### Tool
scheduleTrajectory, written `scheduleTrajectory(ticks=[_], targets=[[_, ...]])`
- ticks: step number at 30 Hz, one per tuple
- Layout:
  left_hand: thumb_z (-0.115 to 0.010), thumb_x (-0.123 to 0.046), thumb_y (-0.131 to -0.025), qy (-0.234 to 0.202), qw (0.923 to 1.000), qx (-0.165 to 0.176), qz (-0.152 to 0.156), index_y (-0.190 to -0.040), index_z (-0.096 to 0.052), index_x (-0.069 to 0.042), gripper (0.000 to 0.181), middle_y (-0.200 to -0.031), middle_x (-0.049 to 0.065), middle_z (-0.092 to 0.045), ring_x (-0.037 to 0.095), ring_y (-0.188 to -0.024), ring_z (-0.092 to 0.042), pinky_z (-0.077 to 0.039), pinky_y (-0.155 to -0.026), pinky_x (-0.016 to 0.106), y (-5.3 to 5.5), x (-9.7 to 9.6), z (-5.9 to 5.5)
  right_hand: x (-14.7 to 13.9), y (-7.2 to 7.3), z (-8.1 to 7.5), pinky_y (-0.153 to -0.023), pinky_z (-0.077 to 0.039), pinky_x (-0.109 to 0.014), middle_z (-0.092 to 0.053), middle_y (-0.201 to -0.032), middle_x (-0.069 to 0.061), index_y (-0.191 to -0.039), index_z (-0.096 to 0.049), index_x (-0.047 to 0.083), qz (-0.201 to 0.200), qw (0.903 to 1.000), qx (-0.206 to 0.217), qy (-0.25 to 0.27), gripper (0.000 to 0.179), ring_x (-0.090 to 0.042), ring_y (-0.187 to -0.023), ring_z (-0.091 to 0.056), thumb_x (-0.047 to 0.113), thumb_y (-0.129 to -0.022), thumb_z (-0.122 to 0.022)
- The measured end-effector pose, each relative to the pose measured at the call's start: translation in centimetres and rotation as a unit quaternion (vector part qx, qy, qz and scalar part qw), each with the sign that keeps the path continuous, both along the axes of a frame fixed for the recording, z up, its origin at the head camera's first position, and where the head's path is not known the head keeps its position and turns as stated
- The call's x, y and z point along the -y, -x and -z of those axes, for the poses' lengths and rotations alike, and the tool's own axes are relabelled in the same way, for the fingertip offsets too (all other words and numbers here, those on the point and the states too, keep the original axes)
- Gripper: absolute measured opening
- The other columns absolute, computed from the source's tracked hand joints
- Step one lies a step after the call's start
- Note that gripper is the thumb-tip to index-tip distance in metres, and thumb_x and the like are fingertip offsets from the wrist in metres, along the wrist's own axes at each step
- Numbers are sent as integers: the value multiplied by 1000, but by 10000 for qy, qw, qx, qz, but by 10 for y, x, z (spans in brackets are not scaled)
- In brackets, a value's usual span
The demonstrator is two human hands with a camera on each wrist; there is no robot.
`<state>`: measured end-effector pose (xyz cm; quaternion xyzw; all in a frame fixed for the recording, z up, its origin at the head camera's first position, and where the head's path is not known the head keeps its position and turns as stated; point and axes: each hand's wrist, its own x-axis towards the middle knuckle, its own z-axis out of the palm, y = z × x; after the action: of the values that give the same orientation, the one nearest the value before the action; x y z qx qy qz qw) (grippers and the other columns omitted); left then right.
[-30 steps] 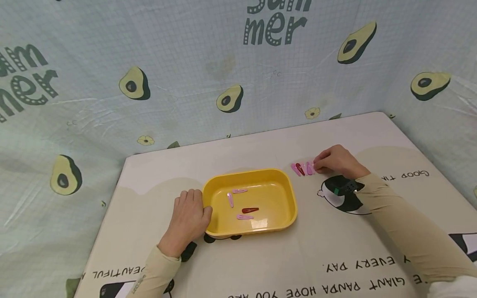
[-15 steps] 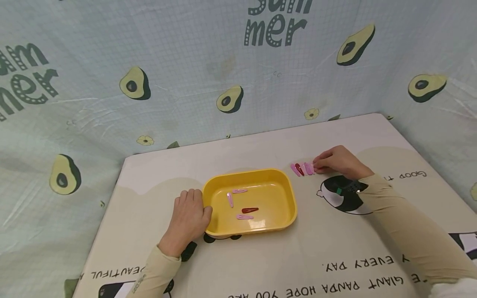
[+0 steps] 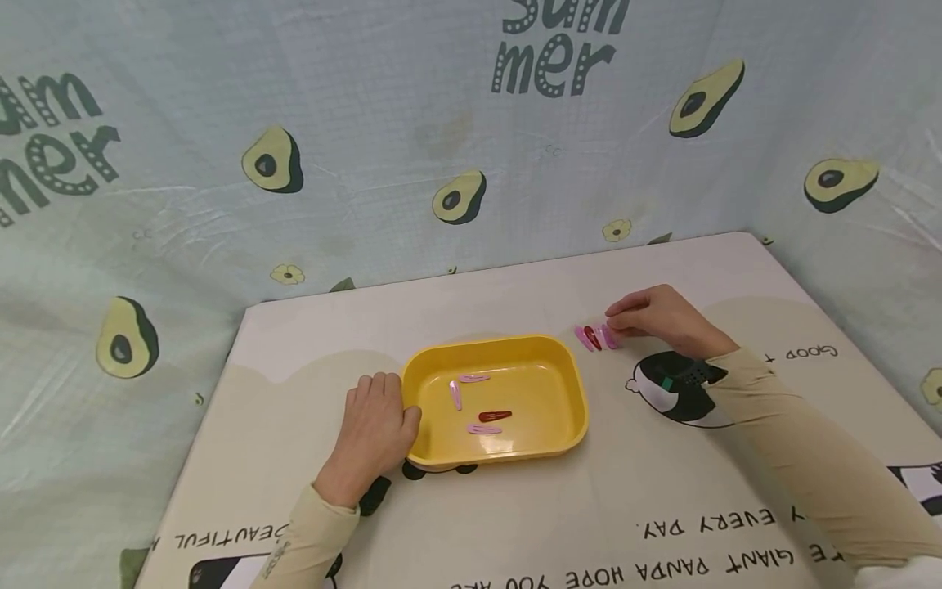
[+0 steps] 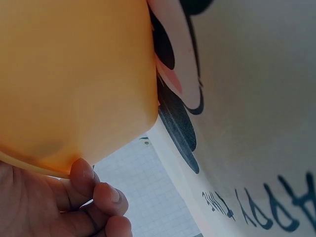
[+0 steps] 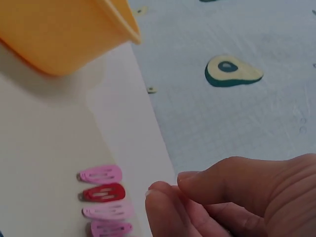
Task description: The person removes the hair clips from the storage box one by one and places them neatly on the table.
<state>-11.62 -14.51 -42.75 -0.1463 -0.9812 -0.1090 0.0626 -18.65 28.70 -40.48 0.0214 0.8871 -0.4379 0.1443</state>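
Observation:
In the head view, my left hand grips the left rim of a yellow plastic tray; its thumb lies over the rim. The left wrist view shows curled fingertips against the tray's outer wall. Inside the tray lie several snap hair clips, pink and dark red. My right hand hovers at the right end of a row of pink and red hair clips on the table. Its thumb and forefinger tips are close together, and no clip shows between them. The hand partly hides the row in the head view.
The table is covered by a cream cloth with panda prints and lettering. A pale curtain with avocado prints hangs behind and at both sides. The clip row sits right of the tray, near the table's back edge.
My right hand has shifted slightly left and up over the row, covering its right end. The left hand and tray stay put. The head view has tilted slightly.

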Motion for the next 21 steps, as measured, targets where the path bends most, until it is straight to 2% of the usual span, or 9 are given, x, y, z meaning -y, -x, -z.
scheduleTrajectory(ticks=[6,12,15,19,21], targets=[[-55,-15,-91,-44,10000,-70,27,-90,-50,-1,16,-77,9,-40,26,-77,-34,-25,-72,34,0,1,1,14,-4,-11,-106,-55,-48,-71,-131,-16,-131,-67,6,-181,9995,-258,28,44,-26,-113,-69,34,-97,-69],[-55,-16,-92,-113,9999,-73,29,-90,-50,-1,15,-77,8,-40,26,-77,-34,-25,-73,34,1,2,2,33,-9,-22,-109,-49,-51,-76,-121,-9,-127,-70,9,-304,9985,-412,186,43,-24,-110,-66,38,-94,-72],[-55,-16,-92,-145,9999,-58,24,-90,-50,-1,15,-77,8,-40,26,-77,-34,-25,-73,34,1,2,2,42,-10,-26,-104,-51,-48,-77,-117,-9,-125,-71,9,-427,9974,-486,332,42,-27,-107,-66,37,-94,-73],[-55,-15,-91,-184,9998,-63,35,-90,-50,-1,15,-78,8,-41,26,-78,-34,-25,-73,34,1,3,3,53,-12,-30,-92,-56,-41,-77,-111,-11,-122,-72,8,-566,9948,-561,638,36,-34,-99,-68,32,-94,-73],[-55,-15,-91,-207,9998,-61,41,-90,-50,-1,15,-78,8,-41,26,-78,-34,-25,-73,34,1,3,3,59,-12,-32,-87,-58,-36,-78,-110,-11,-119,-72,8,-599,9937,-595,741,34,-32,-96,-70,30,-94,-74]])
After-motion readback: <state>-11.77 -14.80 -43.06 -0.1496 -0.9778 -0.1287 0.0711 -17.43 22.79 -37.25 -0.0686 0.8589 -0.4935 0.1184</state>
